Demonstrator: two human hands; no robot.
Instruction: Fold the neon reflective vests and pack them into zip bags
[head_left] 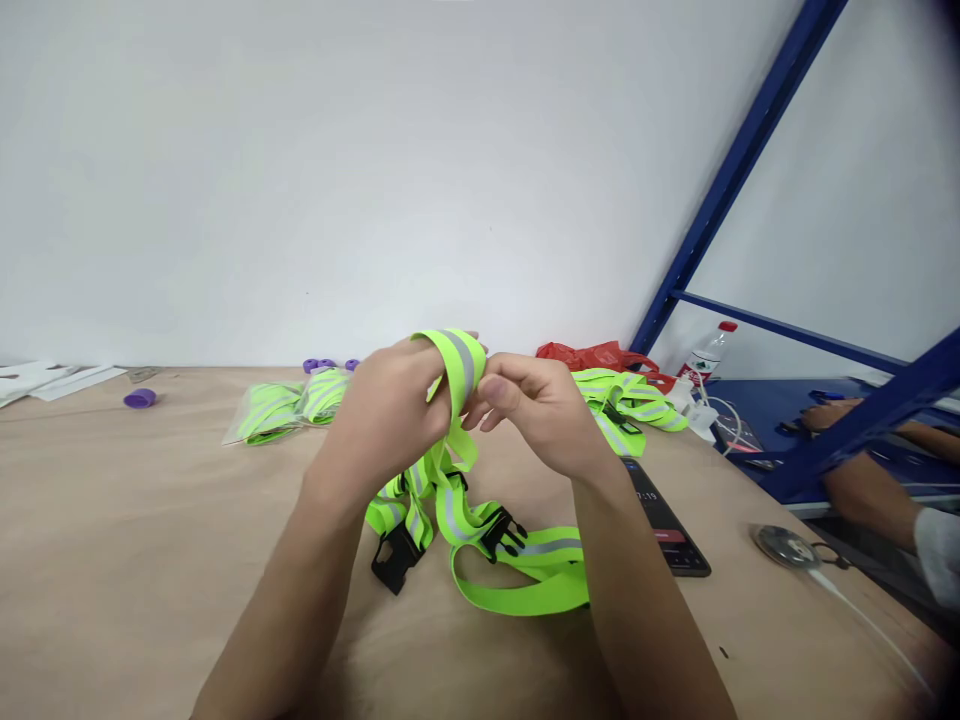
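A neon-yellow strap with a grey reflective stripe (461, 362) loops over my left hand (401, 400), whose fingers are mostly hidden behind it. My right hand (529, 405) is at the strap's right edge, its thumb and fingers curled together; whether they pinch the strap is hard to see. The rest of the strap hangs down to the table in loose folds. Near its lower end lie a black buckle socket (396, 560) and a black pronged buckle (504, 533). A wide strap loop (525, 598) rests on the table, partly behind my right forearm.
Bagged straps (271, 412) lie left, with a purple cap (139, 399) and papers further left. On the right are more straps (626, 400), a red bag (592, 356), a bottle (705, 352), a phone (667, 525), a round cabled device (786, 547), a blue frame and another person's arms.
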